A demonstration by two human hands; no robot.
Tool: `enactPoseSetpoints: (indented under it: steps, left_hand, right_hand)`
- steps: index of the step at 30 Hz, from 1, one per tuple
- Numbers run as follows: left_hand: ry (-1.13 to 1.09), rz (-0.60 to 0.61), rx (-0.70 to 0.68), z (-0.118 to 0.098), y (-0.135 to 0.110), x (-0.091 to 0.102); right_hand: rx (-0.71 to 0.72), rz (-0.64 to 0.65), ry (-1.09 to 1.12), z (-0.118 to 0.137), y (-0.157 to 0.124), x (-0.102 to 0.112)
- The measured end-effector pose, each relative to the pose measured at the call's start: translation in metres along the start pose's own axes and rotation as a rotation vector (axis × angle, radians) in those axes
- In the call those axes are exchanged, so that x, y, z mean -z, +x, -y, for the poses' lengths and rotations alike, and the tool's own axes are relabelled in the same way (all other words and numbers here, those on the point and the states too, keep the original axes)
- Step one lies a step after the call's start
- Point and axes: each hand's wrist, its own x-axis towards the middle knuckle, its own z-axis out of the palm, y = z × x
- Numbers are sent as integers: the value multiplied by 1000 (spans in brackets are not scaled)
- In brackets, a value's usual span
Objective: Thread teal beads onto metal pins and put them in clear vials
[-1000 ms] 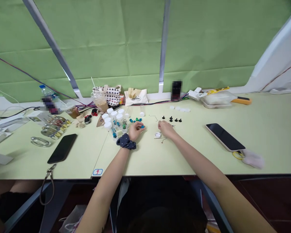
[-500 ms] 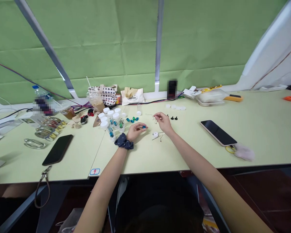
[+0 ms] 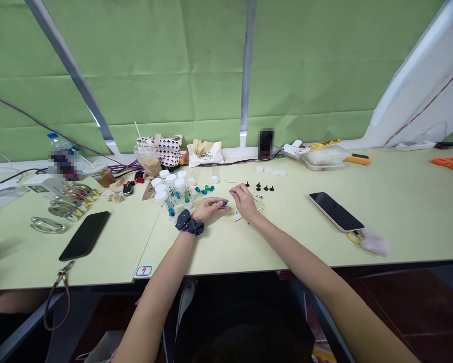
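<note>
My left hand (image 3: 208, 207), with a dark dotted scrunchie on its wrist, pinches a small blue bead-like piece (image 3: 224, 204) between thumb and fingers. My right hand (image 3: 245, 201) is closed close beside it, on a thin metal rod (image 3: 231, 202) that reaches to the blue piece. Whether the rod is inside the piece or only touching it, I cannot tell. Beneath the right hand a small white part (image 3: 237, 214) and several thin rods (image 3: 260, 196) lie partly covered. Behind the left hand is a small group of blue and green pieces (image 3: 205, 189).
Clear vials with white caps (image 3: 169, 189) stand left of my left hand. Small black pieces (image 3: 266, 188) and white caps (image 3: 272, 172) lie beyond the right hand. Phones lie at left (image 3: 86, 235) and right (image 3: 336, 212). A drink cup (image 3: 150, 162) stands near the green partition.
My right hand has moved left and a little toward me, closer to the left hand. Its rod now meets the blue piece. The left hand keeps its hold; the view has shifted slightly.
</note>
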Motion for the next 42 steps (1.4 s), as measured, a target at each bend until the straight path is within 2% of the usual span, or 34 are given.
enactPoseSetpoints:
  steps: [6, 26, 30, 37, 42]
  left_hand:
    - [2, 18, 34, 1, 1, 0]
    - [138, -67, -40, -2, 1, -2]
    - [170, -59, -60, 2, 3, 2]
    - [293, 26, -51, 1, 0, 3]
    - [412, 170, -134, -7, -4, -3]
  right_hand:
    - [-38, 88, -103, -4, -1, 1]
    - [34, -33, 11, -5, 3, 8]
    - [47, 10, 22, -6, 3, 8]
    - [117, 162, -6, -9, 3, 8]
    - [155, 173, 20, -4, 1, 6]
